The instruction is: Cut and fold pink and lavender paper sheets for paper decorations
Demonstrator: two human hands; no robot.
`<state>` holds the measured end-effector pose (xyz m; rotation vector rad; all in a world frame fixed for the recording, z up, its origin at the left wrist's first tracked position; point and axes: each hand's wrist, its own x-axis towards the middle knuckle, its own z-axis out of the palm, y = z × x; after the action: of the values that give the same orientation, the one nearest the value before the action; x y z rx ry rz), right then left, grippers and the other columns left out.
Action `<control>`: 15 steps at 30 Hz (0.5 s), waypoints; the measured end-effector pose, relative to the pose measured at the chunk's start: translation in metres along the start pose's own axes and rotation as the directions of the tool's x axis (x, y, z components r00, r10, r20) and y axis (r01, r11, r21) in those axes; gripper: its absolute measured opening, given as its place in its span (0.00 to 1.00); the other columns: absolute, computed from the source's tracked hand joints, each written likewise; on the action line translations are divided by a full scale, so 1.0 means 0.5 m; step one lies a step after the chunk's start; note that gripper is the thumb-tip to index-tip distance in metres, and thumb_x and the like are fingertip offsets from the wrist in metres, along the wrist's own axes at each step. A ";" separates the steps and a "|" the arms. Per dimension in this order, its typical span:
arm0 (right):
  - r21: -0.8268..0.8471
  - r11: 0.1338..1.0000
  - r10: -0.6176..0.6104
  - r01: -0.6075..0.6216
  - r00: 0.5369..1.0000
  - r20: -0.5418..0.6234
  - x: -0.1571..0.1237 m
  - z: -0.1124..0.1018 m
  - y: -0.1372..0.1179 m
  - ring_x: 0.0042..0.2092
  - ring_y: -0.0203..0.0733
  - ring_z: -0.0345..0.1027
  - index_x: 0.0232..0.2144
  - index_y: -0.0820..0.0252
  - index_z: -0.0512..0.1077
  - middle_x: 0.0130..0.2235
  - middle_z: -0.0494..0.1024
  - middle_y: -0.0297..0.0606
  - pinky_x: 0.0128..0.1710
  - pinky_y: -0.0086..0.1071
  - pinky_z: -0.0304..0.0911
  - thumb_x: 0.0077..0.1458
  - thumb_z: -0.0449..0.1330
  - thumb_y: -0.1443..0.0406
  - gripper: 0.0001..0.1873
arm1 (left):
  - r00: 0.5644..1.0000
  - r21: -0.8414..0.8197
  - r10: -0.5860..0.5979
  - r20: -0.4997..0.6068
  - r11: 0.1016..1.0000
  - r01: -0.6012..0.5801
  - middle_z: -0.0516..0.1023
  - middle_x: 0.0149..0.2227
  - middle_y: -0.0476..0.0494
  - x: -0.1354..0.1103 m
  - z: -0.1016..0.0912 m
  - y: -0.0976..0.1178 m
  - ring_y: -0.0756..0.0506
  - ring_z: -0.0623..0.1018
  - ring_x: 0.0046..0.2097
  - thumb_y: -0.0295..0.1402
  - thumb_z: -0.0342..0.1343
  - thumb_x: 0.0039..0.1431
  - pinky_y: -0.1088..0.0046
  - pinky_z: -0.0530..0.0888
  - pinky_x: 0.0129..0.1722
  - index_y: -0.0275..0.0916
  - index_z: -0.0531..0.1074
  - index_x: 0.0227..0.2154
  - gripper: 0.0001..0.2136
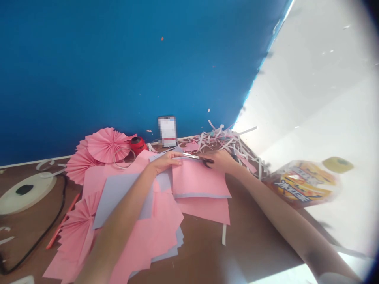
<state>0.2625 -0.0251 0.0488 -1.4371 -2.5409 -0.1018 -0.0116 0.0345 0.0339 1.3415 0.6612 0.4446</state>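
One blue wall [133,71] fills the far side of our view, with a bright white surface [334,118] to the right. Our brown tabletop [204,248] runs up to that wall. Loose pink and lilac paper [160,232] spreads over much of its left and middle; we judge these flat pieces as work left. A snack packet [308,183] sits on the right.

At the centre is our pink sheet [203,181], edged in lilac along its near side; its trimming looks unfinished to us. Pleated pink fans [111,144] lie on the left, so some folding seems done. Our right hand [217,159] is curled around the scissors, and our left hand [169,161] pinches the sheet's far left corner. The scissors [189,156] point left along the far edge; we cannot tell how wide their blades stand. Thin paper strips [220,136] heap up at the far right, suggesting plenty of cutting already done.
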 end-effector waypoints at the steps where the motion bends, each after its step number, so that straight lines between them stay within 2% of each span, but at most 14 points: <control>1: 0.025 1.000 -0.011 0.011 1.000 -0.005 -0.001 -0.002 0.001 0.37 0.41 0.71 0.55 0.46 0.69 0.45 0.79 0.34 0.32 0.30 0.55 0.52 0.53 0.67 0.27 | 1.000 -0.001 0.001 -0.011 1.000 -0.001 0.78 0.43 0.39 0.000 -0.001 -0.001 0.46 0.76 0.40 0.30 0.66 0.44 0.70 0.68 0.44 0.38 0.73 0.50 0.26; 4: 0.087 0.994 -0.061 0.061 0.998 -0.001 -0.004 -0.003 0.004 0.40 0.41 0.71 0.55 0.47 0.69 0.48 0.78 0.34 0.34 0.30 0.57 0.50 0.54 0.68 0.28 | 0.999 -0.004 0.001 -0.043 1.000 -0.001 0.78 0.44 0.39 0.002 -0.004 -0.002 0.45 0.76 0.41 0.30 0.66 0.43 0.70 0.68 0.44 0.38 0.74 0.49 0.26; 8: 0.121 0.989 -0.089 0.086 0.996 0.020 -0.004 0.001 0.003 0.41 0.41 0.72 0.54 0.50 0.71 0.48 0.78 0.35 0.36 0.29 0.58 0.50 0.54 0.68 0.27 | 1.000 0.000 0.015 -0.022 1.000 -0.015 0.78 0.45 0.40 0.002 -0.003 -0.001 0.45 0.76 0.42 0.30 0.66 0.43 0.70 0.67 0.44 0.39 0.74 0.49 0.26; 15: 0.093 0.993 -0.079 0.078 0.997 0.010 -0.002 0.005 0.002 0.40 0.42 0.72 0.55 0.49 0.69 0.46 0.79 0.36 0.34 0.30 0.57 0.50 0.54 0.68 0.29 | 0.999 0.033 0.044 -0.010 0.999 -0.043 0.78 0.45 0.39 0.000 0.006 0.008 0.44 0.76 0.43 0.31 0.66 0.44 0.70 0.68 0.44 0.38 0.74 0.49 0.25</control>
<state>0.2635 -0.0252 0.0462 -1.3085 -2.5776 0.0129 -0.0091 0.0330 0.0382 1.3870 0.6518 0.4786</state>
